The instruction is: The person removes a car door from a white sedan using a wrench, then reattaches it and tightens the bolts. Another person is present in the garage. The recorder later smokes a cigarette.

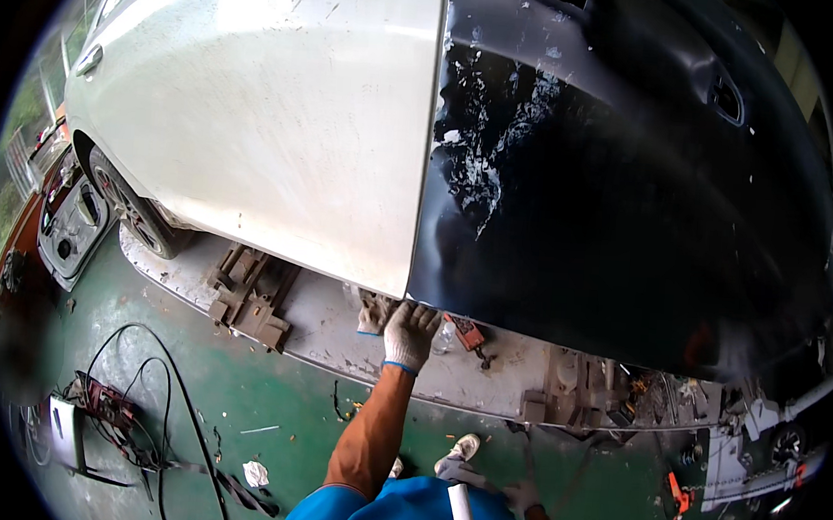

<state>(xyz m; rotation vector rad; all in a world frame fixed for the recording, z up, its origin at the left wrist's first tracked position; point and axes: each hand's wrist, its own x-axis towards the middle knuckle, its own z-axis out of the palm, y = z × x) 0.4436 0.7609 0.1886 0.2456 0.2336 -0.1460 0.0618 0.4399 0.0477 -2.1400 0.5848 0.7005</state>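
Note:
My left hand [410, 336], in a pale knit glove with a blue cuff, reaches up to the bottom of the seam between two car body panels. Its fingers are bent against the lower corner of the dark door panel [619, 215], beside the white door [281, 128]. White patches and scuffs mark the dark panel near the seam. Just left of that hand, a dirty work glove [373, 313] shows below the white door; whether anything is in it is unclear. Low beside my body, my right hand [522, 496] is blurred, its fingers indistinct.
A grey platform [322, 326] under the car bears metal clamps [252, 298] and a red tool [466, 334]. Cables [175, 388] and a white-sided machine [67, 434] are at lower left. A loose door [75, 225] leans near the wheel [129, 204]. Orange tool [678, 493] lies at right.

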